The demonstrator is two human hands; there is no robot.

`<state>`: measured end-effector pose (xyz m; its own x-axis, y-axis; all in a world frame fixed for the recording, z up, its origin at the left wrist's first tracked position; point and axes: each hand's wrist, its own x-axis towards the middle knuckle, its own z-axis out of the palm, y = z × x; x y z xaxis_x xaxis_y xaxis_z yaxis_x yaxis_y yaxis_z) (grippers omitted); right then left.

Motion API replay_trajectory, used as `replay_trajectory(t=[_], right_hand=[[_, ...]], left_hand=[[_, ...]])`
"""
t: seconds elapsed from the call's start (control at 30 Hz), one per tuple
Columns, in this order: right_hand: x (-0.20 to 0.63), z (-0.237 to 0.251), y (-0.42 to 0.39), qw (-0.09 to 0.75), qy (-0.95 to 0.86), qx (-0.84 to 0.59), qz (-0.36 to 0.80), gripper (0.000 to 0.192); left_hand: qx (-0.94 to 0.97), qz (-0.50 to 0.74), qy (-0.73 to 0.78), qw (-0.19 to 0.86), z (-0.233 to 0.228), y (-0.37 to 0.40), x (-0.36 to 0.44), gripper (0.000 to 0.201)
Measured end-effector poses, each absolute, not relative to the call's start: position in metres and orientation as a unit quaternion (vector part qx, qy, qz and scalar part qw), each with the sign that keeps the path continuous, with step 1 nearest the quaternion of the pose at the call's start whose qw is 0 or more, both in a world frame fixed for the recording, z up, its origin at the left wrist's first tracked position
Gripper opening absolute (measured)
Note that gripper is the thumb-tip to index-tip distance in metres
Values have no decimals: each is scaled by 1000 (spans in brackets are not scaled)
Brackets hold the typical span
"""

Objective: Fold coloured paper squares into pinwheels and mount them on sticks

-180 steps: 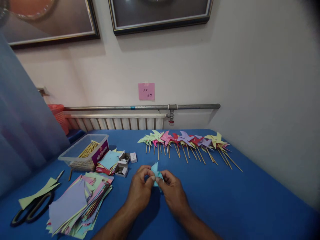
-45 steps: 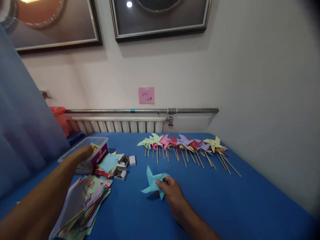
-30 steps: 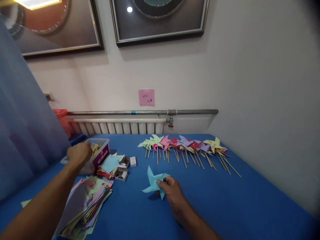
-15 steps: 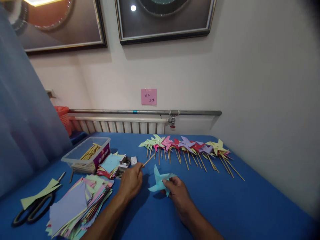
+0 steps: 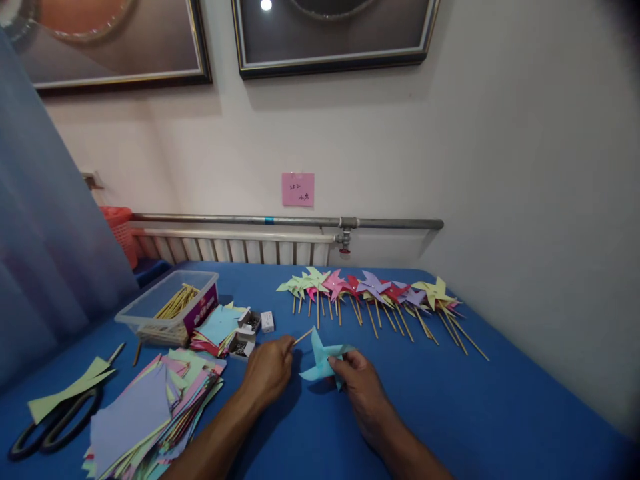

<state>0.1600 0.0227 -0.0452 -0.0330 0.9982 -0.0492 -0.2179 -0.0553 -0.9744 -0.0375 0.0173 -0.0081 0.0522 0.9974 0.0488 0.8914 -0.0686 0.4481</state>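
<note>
My right hand [image 5: 361, 380] pinches a light blue paper pinwheel [image 5: 323, 360] near its centre, where a small pin head shows. Its folded blades face me above the blue table. My left hand [image 5: 270, 367] is closed round a thin wooden stick [image 5: 303, 336], whose free end points up and right, close to the pinwheel's upper blade. Whether the stick touches that blade I cannot tell. Just left of my left hand stand small open boxes of metal pins [image 5: 242, 348].
Finished pinwheels [image 5: 373, 287] lie in a row at the back. On the left are a clear plastic box [image 5: 135, 312] of sticks, a stack of coloured paper [image 5: 133, 417], cut blue sheets [image 5: 219, 325], and black-handled scissors [image 5: 70, 420] under a green paper strip. A radiator [image 5: 240, 251] runs behind.
My left hand has moved right with the stick, bringing it closer to the pinwheel. The pinwheel has shifted slightly right in my right hand. The view has tilted down a little.
</note>
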Motion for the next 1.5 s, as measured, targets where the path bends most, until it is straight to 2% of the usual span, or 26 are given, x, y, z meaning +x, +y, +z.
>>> replay_trajectory(t=[0.6,1.1,1.5], right_hand=[[160,-47,25,533,-433,-436,582,35],[159,-46,26,536,-431,-443,576,32],[159,-52,30,543,-429,-448,566,37]], left_hand=[[734,221,595,240,4,3,-34,19],[725,232,596,254,4,3,-34,20],[721,227,605,250,6,0,-31,19]])
